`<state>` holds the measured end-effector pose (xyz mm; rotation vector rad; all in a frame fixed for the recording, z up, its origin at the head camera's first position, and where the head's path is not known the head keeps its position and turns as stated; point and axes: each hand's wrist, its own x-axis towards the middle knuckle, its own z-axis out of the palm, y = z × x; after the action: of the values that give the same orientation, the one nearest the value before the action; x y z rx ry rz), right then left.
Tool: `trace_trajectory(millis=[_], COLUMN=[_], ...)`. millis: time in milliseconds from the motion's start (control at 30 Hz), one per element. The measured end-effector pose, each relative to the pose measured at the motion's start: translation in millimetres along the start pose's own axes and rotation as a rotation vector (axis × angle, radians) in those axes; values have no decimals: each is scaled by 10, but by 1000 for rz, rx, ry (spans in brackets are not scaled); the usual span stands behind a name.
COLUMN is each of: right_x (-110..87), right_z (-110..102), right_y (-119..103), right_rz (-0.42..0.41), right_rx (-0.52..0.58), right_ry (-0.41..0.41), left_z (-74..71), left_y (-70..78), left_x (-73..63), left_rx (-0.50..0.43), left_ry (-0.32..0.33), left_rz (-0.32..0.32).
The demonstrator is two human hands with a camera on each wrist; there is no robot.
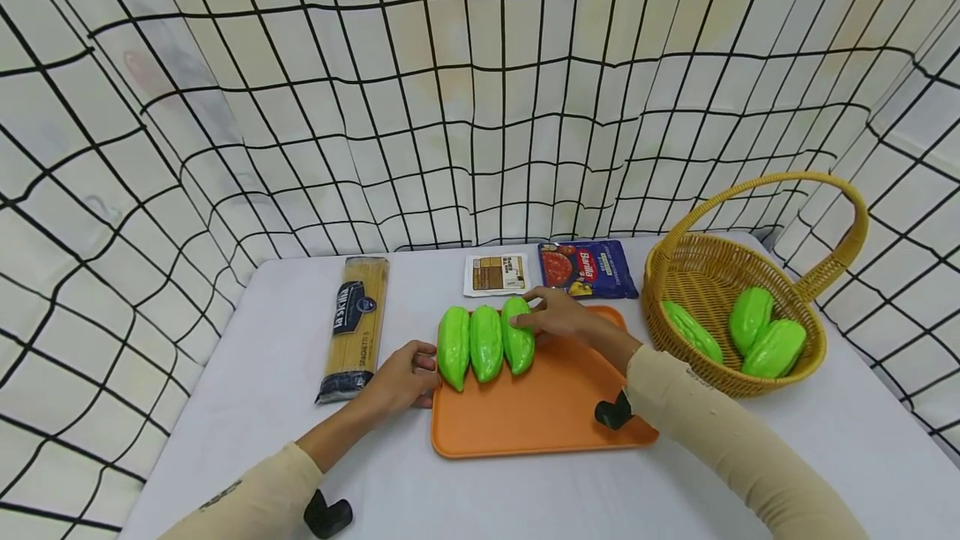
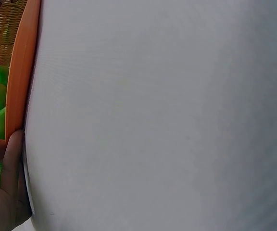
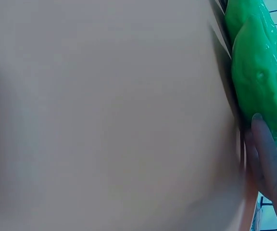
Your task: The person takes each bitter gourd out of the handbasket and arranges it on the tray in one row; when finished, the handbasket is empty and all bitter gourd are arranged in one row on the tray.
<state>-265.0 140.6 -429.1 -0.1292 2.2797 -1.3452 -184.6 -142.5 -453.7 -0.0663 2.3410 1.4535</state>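
Observation:
Three glossy green, bumpy gourd-like vegetables lie side by side on an orange tray (image 1: pixel 540 423), toward its back left: a left one (image 1: pixel 453 348), a middle one (image 1: pixel 486 344) and a right one (image 1: pixel 516 357). My right hand (image 1: pixel 558 315) holds the right vegetable near its far end, with thumb and fingers on either side. In the right wrist view, fingertips (image 3: pixel 258 118) touch its green skin. At the tray's left edge, my left hand (image 1: pixel 405 377) grips the rim, the thumb over it and a finger along the outside, as the left wrist view shows.
A wicker basket (image 1: pixel 652 340) with a tall handle stands at the right, holding three similar green vegetables. A spaghetti pack (image 1: pixel 356 332) lies at the left. Behind the tray are a small white-edged packet (image 1: pixel 497 274) and a blue Barilla pouch (image 1: pixel 588 269). Grid-patterned cloth walls surround the table.

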Motion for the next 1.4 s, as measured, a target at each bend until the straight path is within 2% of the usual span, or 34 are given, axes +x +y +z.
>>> trace_trajectory(millis=[567, 767, 967, 1233, 1400], right_x=[-13, -31, -60, -115, -208], right_z=[-2, -40, -112, -278, -401], right_y=[2, 5, 40, 91, 89], right_rz=[-26, -42, -68, -76, -78], right_rx=[-6, -39, -71, -1, 2], right_ry=[-27, -41, -33, -70, -62], left_z=[-8, -11, -6, 12, 23], left_y=[1, 5, 18, 20, 20], left_x=[-1, -5, -6, 1, 0], left_rx=[1, 8, 10, 2, 5], left_ry=[-2, -3, -2, 9, 11], left_rz=[4, 4, 4, 21, 14])
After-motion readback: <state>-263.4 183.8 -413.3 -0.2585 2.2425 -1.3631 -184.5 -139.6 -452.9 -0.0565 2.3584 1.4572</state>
